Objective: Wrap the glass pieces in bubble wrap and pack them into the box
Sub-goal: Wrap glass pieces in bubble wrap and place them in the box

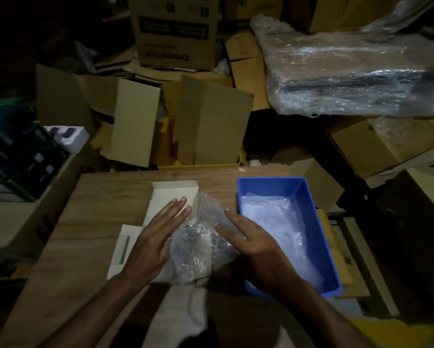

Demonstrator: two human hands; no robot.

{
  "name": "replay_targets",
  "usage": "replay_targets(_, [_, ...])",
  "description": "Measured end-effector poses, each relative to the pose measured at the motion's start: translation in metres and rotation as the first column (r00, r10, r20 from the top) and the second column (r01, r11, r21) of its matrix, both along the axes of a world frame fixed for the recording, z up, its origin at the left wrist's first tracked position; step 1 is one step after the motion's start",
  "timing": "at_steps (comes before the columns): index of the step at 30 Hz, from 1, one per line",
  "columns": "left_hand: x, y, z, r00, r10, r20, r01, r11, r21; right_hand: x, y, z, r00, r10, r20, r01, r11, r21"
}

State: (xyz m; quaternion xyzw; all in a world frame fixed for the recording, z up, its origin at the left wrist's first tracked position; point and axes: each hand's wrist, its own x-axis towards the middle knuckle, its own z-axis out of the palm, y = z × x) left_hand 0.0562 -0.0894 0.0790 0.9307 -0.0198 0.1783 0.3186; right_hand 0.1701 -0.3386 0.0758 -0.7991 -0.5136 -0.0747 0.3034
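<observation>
Inside blue bin point(321, 214) on table point(95, 222) lies bubble wrap point(276, 222).

text: "Crompton" | on: tall cardboard carton point(175, 31) at the back, printed upside down (seen from this view) | other print: dark panels above it, too blurred to read | elsewhere: nothing legible

Bare forearms, no sleeves, light garment point(180, 320).
</observation>
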Motion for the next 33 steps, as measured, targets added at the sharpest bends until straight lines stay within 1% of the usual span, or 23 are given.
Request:
replay_targets(2, [-0.016,0.015,0.005,1.000,-0.009,-0.019,0.008,0.999,-0.054,-0.004,0.014,0.005,0.997,0.075,0.012,-0.075,0.997,-0.019])
replay_targets(3, [-0.024,0.021,0.007,0.999,-0.011,-0.031,0.008,0.995,-0.098,-0.006,0.021,0.010,0.992,0.123,-0.027,-0.124,0.992,-0.030])
replay_targets(6, [-0.042,0.033,0.013,0.994,0.005,-0.110,-0.041,0.943,-0.331,-0.003,0.046,0.029,0.940,0.176,-0.291,-0.193,0.981,-0.031])
replay_targets(8, [-0.046,0.038,0.023,0.986,0.063,-0.154,-0.136,0.841,-0.523,0.002,0.067,0.038,0.866,0.152,-0.477,-0.180,0.984,-0.013])
replay_targets(9, [-0.045,0.040,0.027,0.977,0.114,-0.178,-0.199,0.784,-0.587,0.004,0.078,0.040,0.791,0.130,-0.598,-0.143,0.989,0.025])
replay_targets(10, [-0.044,0.041,0.031,0.964,0.171,-0.204,-0.264,0.724,-0.637,0.007,0.087,0.041,0.663,0.111,-0.741,-0.079,0.994,0.078])
replay_targets(11, [-0.043,0.043,0.031,0.943,0.234,-0.236,-0.332,0.660,-0.673,0.008,0.095,0.042,0.463,0.115,-0.879,-0.002,0.992,0.128])
replay_targets(12, [-0.042,0.044,0.030,0.917,0.291,-0.272,-0.396,0.589,-0.705,0.008,0.101,0.042,0.198,0.171,-0.965,0.066,0.980,0.187])
replay_targets(13, [-0.042,0.045,0.029,0.888,0.336,-0.315,-0.454,0.522,-0.722,0.006,0.105,0.039,-0.094,0.269,-0.958,0.139,0.957,0.255])
replay_targets(14, [-0.042,0.046,0.026,0.858,0.361,-0.367,-0.506,0.462,-0.729,0.001,0.109,0.035,-0.354,0.368,-0.860,0.242,0.924,0.295])
replay_targets(15, [-0.042,0.048,0.022,0.827,0.373,-0.421,-0.554,0.407,-0.726,-0.006,0.112,0.028,-0.523,0.445,-0.727,0.348,0.890,0.295])
replay_targets(16, [-0.042,0.050,0.016,0.798,0.379,-0.468,-0.592,0.346,-0.728,-0.016,0.113,0.019,-0.594,0.484,-0.642,0.403,0.870,0.284])
replay_targets(17, [-0.042,0.053,0.011,0.768,0.384,-0.513,-0.624,0.266,-0.734,-0.027,0.114,0.009,-0.611,0.472,-0.635,0.385,0.878,0.283])
replay_targets(18, [-0.043,0.056,0.007,0.731,0.384,-0.564,-0.657,0.169,-0.735,-0.038,0.114,0.000,-0.594,0.421,-0.686,0.321,0.905,0.277])
replay_targets(20, [-0.047,0.063,-0.001,0.679,0.342,-0.650,-0.695,0.015,-0.719,-0.056,0.119,-0.014,-0.505,0.310,-0.805,0.197,0.950,0.242])
replay_targets(22, [-0.052,0.070,-0.009,0.666,0.279,-0.692,-0.713,-0.034,-0.700,-0.063,0.127,-0.017,-0.376,0.264,-0.888,0.223,0.956,0.189])
replay_targets(24, [-0.057,0.079,-0.015,0.629,0.233,-0.742,-0.755,-0.042,-0.654,-0.062,0.135,-0.018,-0.212,0.216,-0.953,0.357,0.925,0.130])
replay_targets(25, [-0.060,0.084,-0.017,0.608,0.203,-0.767,-0.776,-0.052,-0.629,-0.060,0.136,-0.018,-0.105,0.168,-0.980,0.420,0.901,0.109])
replay_targets(27, [-0.066,0.094,-0.022,0.594,0.132,-0.794,-0.795,-0.057,-0.604,-0.058,0.134,-0.021,0.080,0.087,-0.993,0.456,0.883,0.114])
replay_targets(28, [-0.068,0.098,-0.024,0.600,0.104,-0.793,-0.792,-0.057,-0.607,-0.058,0.132,-0.022,0.123,0.080,-0.989,0.418,0.900,0.125])
replay_targets(30, [-0.072,0.103,-0.029,0.608,0.094,-0.789,-0.788,-0.050,-0.613,-0.060,0.126,-0.025,0.152,0.079,-0.985,0.303,0.945,0.122])
replay_targets(31, [-0.074,0.103,-0.031,0.607,0.125,-0.785,-0.791,-0.003,-0.612,-0.061,0.123,-0.026,0.179,0.063,-0.982,0.265,0.958,0.109])
replay_targets(33, [-0.078,0.103,-0.034,0.614,0.239,-0.753,-0.790,0.174,-0.589,-0.062,0.120,-0.027,0.249,-0.013,-0.969,0.263,0.963,0.054])
